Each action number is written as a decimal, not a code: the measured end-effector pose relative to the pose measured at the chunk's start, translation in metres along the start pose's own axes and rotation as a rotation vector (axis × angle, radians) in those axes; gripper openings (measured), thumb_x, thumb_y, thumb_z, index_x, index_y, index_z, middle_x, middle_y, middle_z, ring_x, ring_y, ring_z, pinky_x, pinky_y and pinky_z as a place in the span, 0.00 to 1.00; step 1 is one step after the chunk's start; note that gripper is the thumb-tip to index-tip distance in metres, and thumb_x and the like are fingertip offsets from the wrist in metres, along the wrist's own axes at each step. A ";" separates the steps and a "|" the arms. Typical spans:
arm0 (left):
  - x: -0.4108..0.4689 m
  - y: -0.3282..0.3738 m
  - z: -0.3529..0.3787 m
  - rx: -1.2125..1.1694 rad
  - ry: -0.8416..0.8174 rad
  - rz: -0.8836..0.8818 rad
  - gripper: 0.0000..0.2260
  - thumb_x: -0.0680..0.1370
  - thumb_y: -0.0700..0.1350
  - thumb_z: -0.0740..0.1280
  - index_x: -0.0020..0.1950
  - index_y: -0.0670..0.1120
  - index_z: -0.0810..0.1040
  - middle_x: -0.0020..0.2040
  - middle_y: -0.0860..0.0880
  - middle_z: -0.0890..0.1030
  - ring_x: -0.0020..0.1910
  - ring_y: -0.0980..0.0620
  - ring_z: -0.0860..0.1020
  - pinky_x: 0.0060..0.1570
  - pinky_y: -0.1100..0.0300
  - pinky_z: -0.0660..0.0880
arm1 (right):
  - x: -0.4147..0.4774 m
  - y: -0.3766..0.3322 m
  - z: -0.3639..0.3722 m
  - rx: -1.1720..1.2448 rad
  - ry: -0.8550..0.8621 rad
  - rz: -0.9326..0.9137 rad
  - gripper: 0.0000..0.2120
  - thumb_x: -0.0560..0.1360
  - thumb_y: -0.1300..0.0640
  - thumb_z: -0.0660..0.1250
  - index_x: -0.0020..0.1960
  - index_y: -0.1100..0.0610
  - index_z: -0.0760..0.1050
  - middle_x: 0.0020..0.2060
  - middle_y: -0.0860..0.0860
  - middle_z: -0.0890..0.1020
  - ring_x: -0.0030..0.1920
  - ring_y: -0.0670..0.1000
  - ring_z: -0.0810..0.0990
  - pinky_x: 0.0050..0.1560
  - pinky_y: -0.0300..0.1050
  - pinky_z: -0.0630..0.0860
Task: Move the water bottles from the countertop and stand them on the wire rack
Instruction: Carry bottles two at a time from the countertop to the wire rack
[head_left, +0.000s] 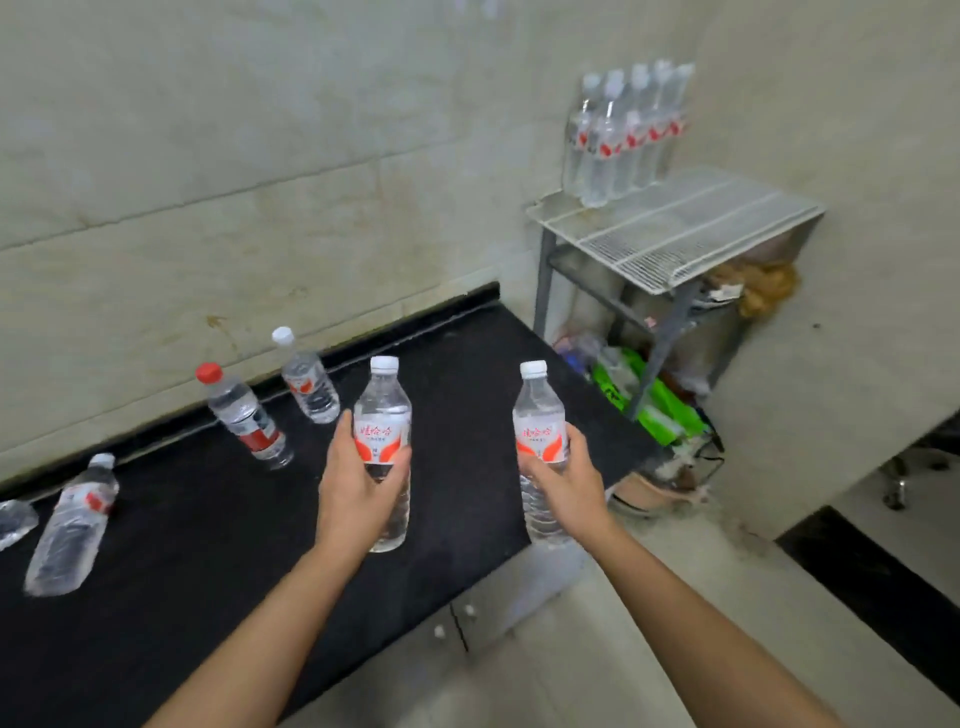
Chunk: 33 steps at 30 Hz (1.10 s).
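**Two bottles held upright above the countertop**

A black countertop is seen along the tiled wall, and a white wire rack is set beyond its far end in the corner. A cluster of water bottles is stood at the rack's back left corner; its exact number cannot be told through the blur. Four bottles are left on the countertop: a red-capped bottle and white-capped ones, plus a partly cropped one at the left edge. A white-capped bottle is gripped around its label by the left hand, fingers wrapped. Another bottle is clasped likewise by the right hand.
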<state>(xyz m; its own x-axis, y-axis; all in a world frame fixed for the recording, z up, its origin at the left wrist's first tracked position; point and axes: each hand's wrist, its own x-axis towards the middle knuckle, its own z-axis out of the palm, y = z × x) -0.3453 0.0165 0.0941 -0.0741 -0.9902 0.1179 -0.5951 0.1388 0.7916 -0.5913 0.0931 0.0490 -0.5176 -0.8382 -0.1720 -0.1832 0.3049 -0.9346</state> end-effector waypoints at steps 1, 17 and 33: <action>0.002 0.026 0.014 -0.018 -0.005 0.037 0.34 0.74 0.53 0.73 0.76 0.47 0.63 0.68 0.46 0.75 0.66 0.46 0.74 0.65 0.45 0.72 | 0.002 -0.003 -0.026 0.080 0.069 -0.004 0.26 0.68 0.41 0.73 0.63 0.41 0.69 0.48 0.37 0.82 0.47 0.38 0.80 0.45 0.35 0.72; 0.052 0.306 0.217 -0.522 -0.064 0.262 0.29 0.66 0.50 0.81 0.63 0.54 0.72 0.59 0.48 0.80 0.55 0.53 0.81 0.57 0.51 0.79 | 0.114 -0.035 -0.296 0.218 0.448 -0.233 0.34 0.62 0.25 0.71 0.61 0.43 0.73 0.48 0.38 0.84 0.46 0.36 0.82 0.44 0.32 0.74; 0.273 0.442 0.374 -0.504 -0.019 0.239 0.43 0.67 0.49 0.81 0.73 0.48 0.57 0.67 0.48 0.74 0.62 0.53 0.77 0.65 0.49 0.75 | 0.401 -0.123 -0.430 0.065 0.339 -0.431 0.27 0.63 0.28 0.73 0.54 0.42 0.74 0.53 0.47 0.82 0.52 0.46 0.82 0.53 0.47 0.79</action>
<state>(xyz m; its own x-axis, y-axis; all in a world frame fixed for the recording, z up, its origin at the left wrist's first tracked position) -0.9280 -0.1967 0.2518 -0.1768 -0.9300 0.3221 -0.1044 0.3432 0.9335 -1.1352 -0.0863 0.2292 -0.6490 -0.6852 0.3304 -0.3920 -0.0710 -0.9172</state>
